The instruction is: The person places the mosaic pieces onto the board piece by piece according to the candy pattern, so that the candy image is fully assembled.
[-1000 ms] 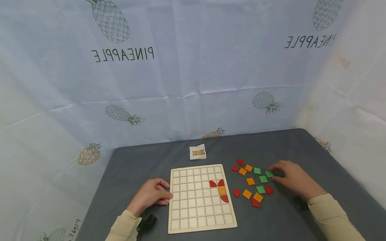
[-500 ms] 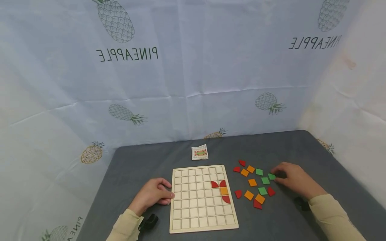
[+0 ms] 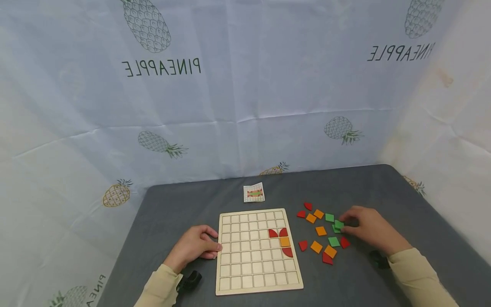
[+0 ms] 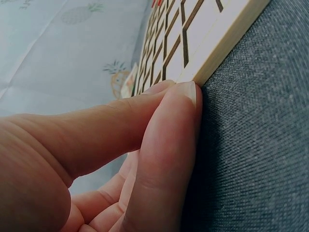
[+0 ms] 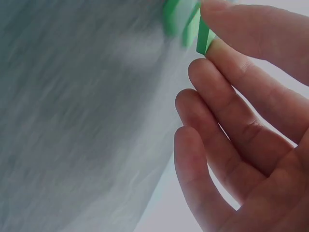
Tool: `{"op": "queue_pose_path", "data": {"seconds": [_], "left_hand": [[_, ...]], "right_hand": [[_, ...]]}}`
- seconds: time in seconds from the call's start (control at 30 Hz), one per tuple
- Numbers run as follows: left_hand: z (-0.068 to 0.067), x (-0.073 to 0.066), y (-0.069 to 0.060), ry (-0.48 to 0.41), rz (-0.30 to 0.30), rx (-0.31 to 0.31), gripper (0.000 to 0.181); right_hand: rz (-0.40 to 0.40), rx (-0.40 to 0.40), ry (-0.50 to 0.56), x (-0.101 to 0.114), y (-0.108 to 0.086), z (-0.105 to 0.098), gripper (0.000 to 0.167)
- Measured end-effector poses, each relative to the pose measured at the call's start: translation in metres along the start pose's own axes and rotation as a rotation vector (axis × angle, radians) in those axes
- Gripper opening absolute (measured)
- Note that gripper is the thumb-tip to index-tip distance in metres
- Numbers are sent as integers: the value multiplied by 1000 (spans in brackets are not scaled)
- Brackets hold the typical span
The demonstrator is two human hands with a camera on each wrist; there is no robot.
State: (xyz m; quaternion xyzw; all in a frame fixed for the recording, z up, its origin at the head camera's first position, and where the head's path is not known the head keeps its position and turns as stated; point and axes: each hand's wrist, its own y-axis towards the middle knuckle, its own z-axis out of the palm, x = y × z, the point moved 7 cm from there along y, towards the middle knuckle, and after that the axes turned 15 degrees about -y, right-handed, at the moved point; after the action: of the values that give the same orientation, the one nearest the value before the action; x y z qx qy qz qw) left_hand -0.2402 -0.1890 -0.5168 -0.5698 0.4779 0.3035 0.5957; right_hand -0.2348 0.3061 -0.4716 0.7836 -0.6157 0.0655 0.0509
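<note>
Left hand [image 3: 193, 246] grips the edge of the wooden grid board [image 3: 257, 269] lying between both hands. Right hand [image 3: 364, 226] pinches a green square tile [image 3: 339, 224], now shifted leftward over a second green tile [image 3: 335, 230]: piece taken up, off the grid.

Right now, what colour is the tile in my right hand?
Green. The tile in your right hand shows best in the right wrist view.

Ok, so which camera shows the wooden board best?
The head view: the wooden board shows all four corners and its grid there. The left wrist view catches only part of it, close up at the left hand; the right wrist view shows none.
</note>
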Motion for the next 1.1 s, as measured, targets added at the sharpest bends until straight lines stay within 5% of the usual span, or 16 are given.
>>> {"op": "queue_pose_path", "data": {"seconds": [0.4,1.1], "left_hand": [[1,-4,-2,-3,-2,3,47],[-1,0,-1,-10,2,28,48]], "right_hand": [[-97,-15,50,81,15,-1,18],[-281,-16,98,174,28,13,15]]}}
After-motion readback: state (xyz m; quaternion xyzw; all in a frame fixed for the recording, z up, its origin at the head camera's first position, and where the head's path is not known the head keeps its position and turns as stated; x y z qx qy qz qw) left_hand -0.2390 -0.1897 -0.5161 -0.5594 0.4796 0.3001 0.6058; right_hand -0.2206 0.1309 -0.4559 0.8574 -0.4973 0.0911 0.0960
